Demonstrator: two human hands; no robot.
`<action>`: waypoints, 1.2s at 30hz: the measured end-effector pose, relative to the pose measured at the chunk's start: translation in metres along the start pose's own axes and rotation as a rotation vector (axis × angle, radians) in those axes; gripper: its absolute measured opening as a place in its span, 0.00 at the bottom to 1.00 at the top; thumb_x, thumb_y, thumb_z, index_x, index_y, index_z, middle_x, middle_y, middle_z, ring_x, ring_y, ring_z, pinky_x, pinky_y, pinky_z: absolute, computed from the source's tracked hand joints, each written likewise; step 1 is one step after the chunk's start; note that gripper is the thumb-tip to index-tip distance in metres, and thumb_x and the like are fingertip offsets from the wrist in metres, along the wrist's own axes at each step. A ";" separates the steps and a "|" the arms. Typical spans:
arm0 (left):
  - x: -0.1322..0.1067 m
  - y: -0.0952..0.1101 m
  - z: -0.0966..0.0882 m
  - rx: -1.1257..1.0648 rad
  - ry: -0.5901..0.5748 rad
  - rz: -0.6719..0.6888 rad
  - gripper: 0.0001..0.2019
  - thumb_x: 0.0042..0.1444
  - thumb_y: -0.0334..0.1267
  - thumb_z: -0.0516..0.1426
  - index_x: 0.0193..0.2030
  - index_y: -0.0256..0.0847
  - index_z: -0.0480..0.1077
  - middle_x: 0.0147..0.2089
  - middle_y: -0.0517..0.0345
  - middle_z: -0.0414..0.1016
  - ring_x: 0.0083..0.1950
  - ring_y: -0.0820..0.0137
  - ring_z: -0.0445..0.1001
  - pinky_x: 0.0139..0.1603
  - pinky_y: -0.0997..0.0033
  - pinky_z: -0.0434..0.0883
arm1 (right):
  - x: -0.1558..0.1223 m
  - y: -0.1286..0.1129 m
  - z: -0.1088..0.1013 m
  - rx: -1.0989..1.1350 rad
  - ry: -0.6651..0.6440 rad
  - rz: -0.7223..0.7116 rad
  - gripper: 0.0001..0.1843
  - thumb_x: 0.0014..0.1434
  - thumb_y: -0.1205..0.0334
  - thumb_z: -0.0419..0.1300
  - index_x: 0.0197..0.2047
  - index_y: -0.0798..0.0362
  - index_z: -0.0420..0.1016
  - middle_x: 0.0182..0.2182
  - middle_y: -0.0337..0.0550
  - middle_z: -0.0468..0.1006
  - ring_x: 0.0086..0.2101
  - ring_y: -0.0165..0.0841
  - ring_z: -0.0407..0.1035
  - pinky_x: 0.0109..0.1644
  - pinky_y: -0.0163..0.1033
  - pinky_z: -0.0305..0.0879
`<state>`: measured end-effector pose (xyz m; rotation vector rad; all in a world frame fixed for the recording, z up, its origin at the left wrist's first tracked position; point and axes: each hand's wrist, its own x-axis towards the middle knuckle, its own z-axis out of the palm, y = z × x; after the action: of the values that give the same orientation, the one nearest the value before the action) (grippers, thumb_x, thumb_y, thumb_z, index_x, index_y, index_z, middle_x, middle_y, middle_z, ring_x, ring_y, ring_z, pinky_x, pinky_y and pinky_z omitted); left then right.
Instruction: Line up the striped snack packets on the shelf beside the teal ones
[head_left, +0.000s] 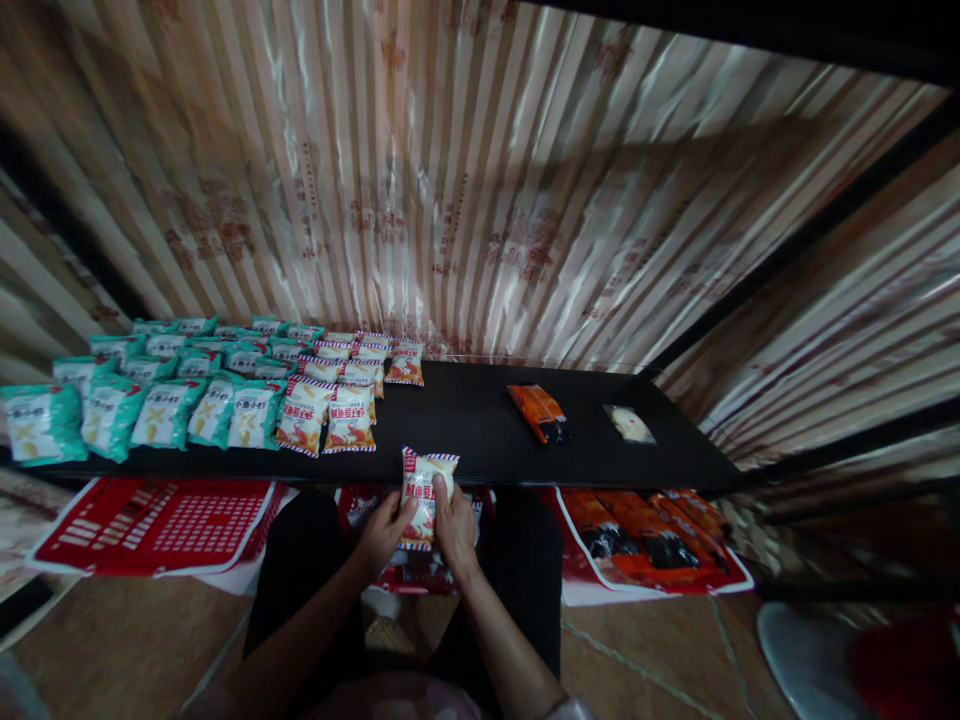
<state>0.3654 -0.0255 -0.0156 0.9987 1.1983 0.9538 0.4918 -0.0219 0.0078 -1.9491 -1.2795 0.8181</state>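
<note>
Between my two hands, just off the shelf's front edge, is a small white and orange snack bag (425, 508) with red lettering and a striped top seal. My left hand (386, 532) is closed on its left side. On its right side, my right hand (454, 522) grips it with the thumb across the front. Ahead and to the left, matching snack bags (350, 420) stand in rows on the black shelf (465, 420). Further left are several rows of teal and white snack bags (163, 415).
An orange packet (538, 412) and a small clear packet with pale contents (628, 424) lie on the shelf's right part. Below are a red basket (161, 525) at left, another basket (739, 575) holding orange packets at right, and one between my knees. A striped curtain (480, 200) hangs behind.
</note>
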 end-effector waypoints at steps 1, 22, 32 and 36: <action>-0.001 -0.003 0.000 0.048 0.009 0.022 0.26 0.47 0.59 0.55 0.42 0.38 0.70 0.41 0.52 0.77 0.43 0.62 0.75 0.46 0.66 0.69 | 0.001 -0.001 0.000 -0.006 -0.003 0.001 0.33 0.59 0.38 0.40 0.40 0.56 0.74 0.34 0.53 0.79 0.36 0.41 0.73 0.38 0.38 0.62; 0.014 0.014 0.000 0.068 0.231 0.168 0.24 0.47 0.59 0.54 0.35 0.38 0.69 0.32 0.53 0.76 0.34 0.65 0.75 0.36 0.70 0.70 | 0.003 -0.008 0.002 0.157 -0.127 -0.054 0.26 0.59 0.41 0.42 0.38 0.51 0.71 0.31 0.44 0.77 0.34 0.36 0.70 0.36 0.35 0.60; 0.034 0.025 -0.002 0.109 0.233 0.155 0.25 0.47 0.60 0.53 0.35 0.37 0.69 0.31 0.54 0.76 0.32 0.65 0.74 0.34 0.68 0.69 | 0.011 -0.007 0.008 0.310 -0.175 -0.086 0.25 0.57 0.42 0.47 0.38 0.55 0.71 0.32 0.44 0.77 0.33 0.34 0.70 0.36 0.35 0.61; 0.039 0.026 -0.003 0.173 0.214 0.137 0.25 0.49 0.61 0.51 0.33 0.37 0.68 0.29 0.55 0.74 0.33 0.65 0.73 0.35 0.68 0.68 | 0.019 -0.005 0.011 0.373 -0.159 -0.101 0.24 0.56 0.42 0.49 0.36 0.56 0.70 0.30 0.43 0.76 0.32 0.34 0.68 0.35 0.35 0.62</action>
<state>0.3652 0.0195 -0.0018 1.1496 1.4239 1.1002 0.4864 -0.0005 0.0027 -1.5385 -1.2031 1.0908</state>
